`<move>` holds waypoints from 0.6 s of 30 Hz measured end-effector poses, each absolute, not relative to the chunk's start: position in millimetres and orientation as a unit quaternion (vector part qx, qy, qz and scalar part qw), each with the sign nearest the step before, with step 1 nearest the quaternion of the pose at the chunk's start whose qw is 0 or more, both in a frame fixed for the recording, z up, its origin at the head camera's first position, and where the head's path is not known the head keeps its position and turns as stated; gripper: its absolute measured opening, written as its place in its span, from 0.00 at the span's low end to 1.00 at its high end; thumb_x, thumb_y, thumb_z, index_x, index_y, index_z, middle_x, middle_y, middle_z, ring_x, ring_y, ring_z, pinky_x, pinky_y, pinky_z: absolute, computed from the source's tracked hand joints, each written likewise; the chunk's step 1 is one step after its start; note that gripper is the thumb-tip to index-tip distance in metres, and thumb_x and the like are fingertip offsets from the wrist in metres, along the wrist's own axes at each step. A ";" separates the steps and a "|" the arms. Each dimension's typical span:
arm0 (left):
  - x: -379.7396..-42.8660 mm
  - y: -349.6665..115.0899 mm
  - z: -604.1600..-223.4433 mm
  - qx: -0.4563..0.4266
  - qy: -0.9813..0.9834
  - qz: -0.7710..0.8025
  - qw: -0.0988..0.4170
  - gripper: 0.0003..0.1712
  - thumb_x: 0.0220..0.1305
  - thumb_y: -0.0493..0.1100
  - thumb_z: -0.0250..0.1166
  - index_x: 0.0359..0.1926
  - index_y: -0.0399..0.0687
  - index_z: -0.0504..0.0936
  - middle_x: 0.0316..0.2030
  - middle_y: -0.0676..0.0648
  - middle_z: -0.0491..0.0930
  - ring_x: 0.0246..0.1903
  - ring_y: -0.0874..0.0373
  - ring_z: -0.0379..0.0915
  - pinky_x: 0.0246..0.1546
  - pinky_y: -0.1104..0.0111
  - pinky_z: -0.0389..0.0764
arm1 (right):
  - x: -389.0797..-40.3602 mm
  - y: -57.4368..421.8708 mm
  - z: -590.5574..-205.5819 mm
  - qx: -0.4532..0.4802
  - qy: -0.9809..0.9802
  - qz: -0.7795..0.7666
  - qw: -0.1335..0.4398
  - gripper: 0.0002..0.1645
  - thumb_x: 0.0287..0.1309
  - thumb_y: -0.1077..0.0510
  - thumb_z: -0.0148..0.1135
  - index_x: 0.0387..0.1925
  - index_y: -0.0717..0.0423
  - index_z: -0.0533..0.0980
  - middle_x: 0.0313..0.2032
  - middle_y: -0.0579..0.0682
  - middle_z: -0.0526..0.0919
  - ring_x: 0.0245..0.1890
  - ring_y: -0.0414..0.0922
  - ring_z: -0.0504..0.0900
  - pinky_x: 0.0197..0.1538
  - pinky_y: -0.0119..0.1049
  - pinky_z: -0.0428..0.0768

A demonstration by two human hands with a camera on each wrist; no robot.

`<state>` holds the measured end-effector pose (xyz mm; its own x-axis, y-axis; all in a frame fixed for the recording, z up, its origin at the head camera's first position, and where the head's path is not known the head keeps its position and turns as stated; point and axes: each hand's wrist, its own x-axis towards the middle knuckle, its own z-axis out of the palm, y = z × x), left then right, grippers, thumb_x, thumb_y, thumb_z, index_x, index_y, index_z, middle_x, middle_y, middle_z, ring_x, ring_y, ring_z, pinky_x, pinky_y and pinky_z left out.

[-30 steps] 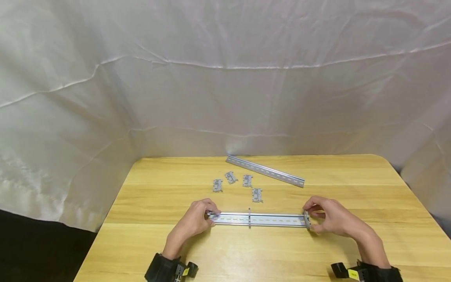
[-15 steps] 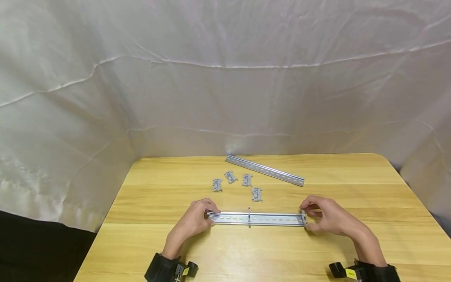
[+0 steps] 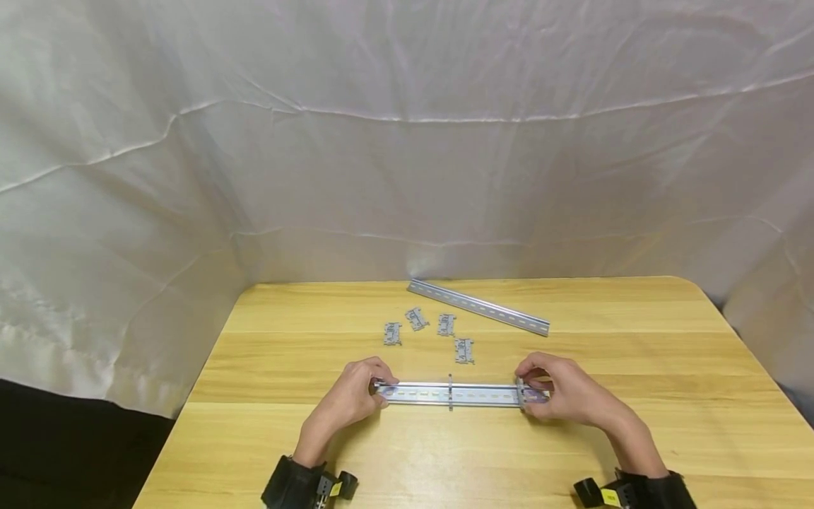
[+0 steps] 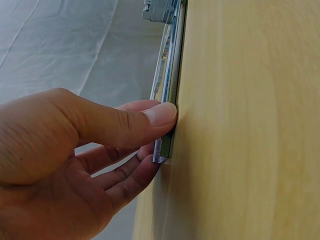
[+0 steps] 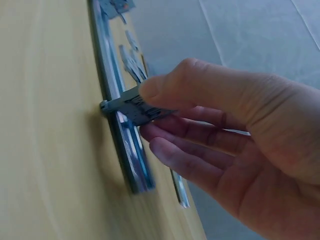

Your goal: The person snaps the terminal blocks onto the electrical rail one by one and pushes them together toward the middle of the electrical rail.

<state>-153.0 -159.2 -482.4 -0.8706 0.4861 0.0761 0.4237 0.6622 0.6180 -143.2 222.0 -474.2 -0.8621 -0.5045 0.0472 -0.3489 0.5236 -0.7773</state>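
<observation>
A slotted metal DIN rail [image 3: 483, 396] lies left to right on the table. My left hand [image 3: 356, 392] pinches its left end, with the thumb on the near edge in the left wrist view. One thin grey terminal block [image 3: 450, 393] sits across the rail near its middle. Further right, my right hand [image 3: 566, 391] grips a second grey terminal block [image 5: 132, 106] between thumb and fingers. This block stands crosswise on the rail, a short way in from the right end, which shows past it in the right wrist view. Whether it is fully clipped on, I cannot tell.
Several loose grey terminal blocks [image 3: 464, 351] lie flat on the wooden table [image 3: 445, 459] beyond the rail. A second DIN rail [image 3: 478, 307] lies slanted behind them. Pale cloth [image 3: 407, 177] hangs behind the table and along its sides.
My right hand has moved left, taking its terminal block from the rail's right end inward along the rail. The left hand, the rail and the middle block have stayed in place.
</observation>
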 end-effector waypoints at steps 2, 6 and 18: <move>-152.6 -159.1 -482.2 0.248 0.911 0.326 0.049 0.19 0.45 0.25 0.71 0.42 0.37 0.88 0.41 0.46 0.82 0.39 0.51 0.79 0.40 0.62 0.84 | -143.7 216.0 -475.7 -0.244 0.868 -0.422 0.093 0.26 0.39 0.68 0.73 0.45 0.66 0.76 0.45 0.59 0.81 0.48 0.55 0.82 0.51 0.44 0.82; -152.5 -158.4 -482.4 0.245 0.912 0.326 0.054 0.19 0.45 0.25 0.71 0.42 0.37 0.88 0.41 0.46 0.82 0.40 0.51 0.79 0.41 0.62 0.84 | -144.2 206.1 -477.5 -0.239 0.871 -0.418 0.096 0.27 0.40 0.67 0.73 0.47 0.64 0.76 0.46 0.57 0.81 0.48 0.53 0.82 0.51 0.42 0.82; -152.1 -158.9 -481.6 0.240 0.907 0.341 0.064 0.18 0.46 0.25 0.71 0.42 0.37 0.88 0.41 0.45 0.82 0.36 0.52 0.78 0.36 0.64 0.85 | -145.1 182.6 -481.0 -0.263 0.861 -0.429 0.072 0.26 0.40 0.68 0.73 0.46 0.65 0.77 0.46 0.57 0.82 0.48 0.53 0.82 0.51 0.42 0.82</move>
